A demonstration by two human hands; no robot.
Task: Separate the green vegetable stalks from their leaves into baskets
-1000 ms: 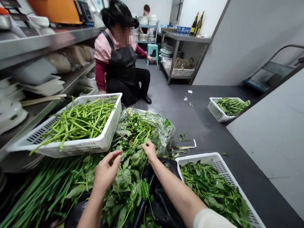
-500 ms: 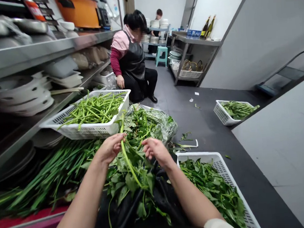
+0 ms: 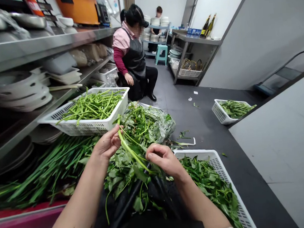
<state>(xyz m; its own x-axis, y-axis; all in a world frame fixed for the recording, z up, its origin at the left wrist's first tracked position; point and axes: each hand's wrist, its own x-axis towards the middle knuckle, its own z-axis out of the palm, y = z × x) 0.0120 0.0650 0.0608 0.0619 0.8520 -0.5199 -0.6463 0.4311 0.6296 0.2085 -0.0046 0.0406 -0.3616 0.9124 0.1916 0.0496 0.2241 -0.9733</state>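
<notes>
Near mid-view, the left hand [image 3: 108,141] pinches a green stem [image 3: 130,152] close to its upper end. A second ago I saw nothing in it, so I'd judge the stem is now ready to work on. Right hand [image 3: 165,160] is at the stem's lower part, fingers curled tighter than half a second back; from my end, can't tell if it grips a leaf. Below: leafy heap [image 3: 117,179]. Beyond: plastic bag [image 3: 168,123] of greens. White basket [image 3: 90,127] of bare stems up left, leaf basket [image 3: 217,158] at right. Co-worker [image 3: 135,61] behind: arm reached toward the stool [image 3: 161,54] a second ago, not now.
</notes>
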